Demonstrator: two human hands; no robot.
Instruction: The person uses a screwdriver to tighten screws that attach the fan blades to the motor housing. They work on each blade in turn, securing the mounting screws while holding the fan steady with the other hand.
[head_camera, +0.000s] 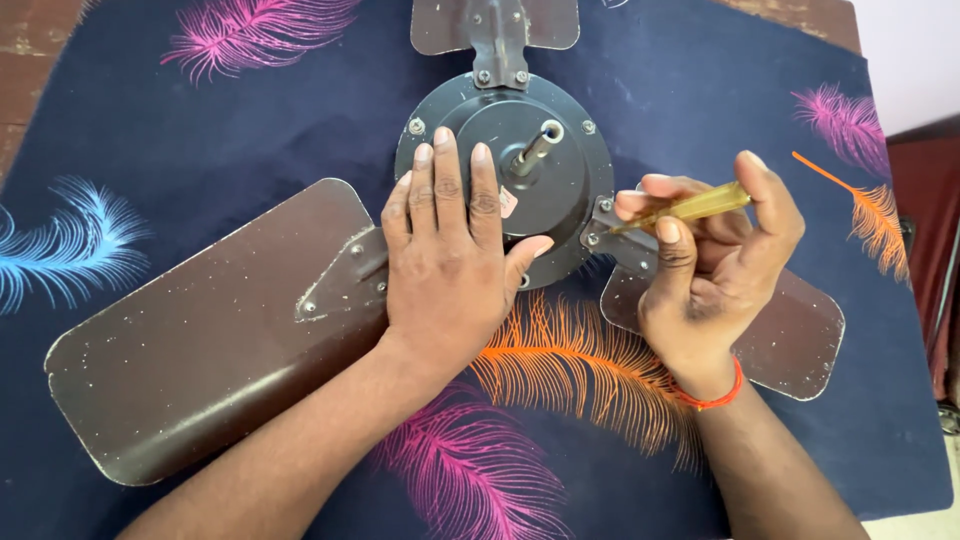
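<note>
Nearest to me, both forearms come up from the bottom edge over a dark blue cloth (700, 90) printed with pink, orange and blue feathers. The right hand (715, 260) is curled shut around a screwdriver (690, 208) with a clear yellow handle, thumb and fingers pinching it, a red band on the wrist. The tool's long axis runs nearly level, a little downhill to the left, and its tip points left at the screws on the metal bracket (610, 235) where the right-hand blade (790, 335) meets the motor; whether the tip is seated in a screw head I cannot tell, as the fingers crowd it. The left hand (450, 250) lies flat and open, palm down, fingers spread forward across the motor housing (560, 200) and the bracket of the long brown blade (200, 340), pressing rather than gripping. I judge the step in hand is working a blade-bracket screw while the fan is held from turning. The next move would call for the tip square in the slot and the flat hand bearing down. Further off, the short shaft (535, 150) stands up from the hub, and the third blade (495, 22) runs off the top edge.
</note>
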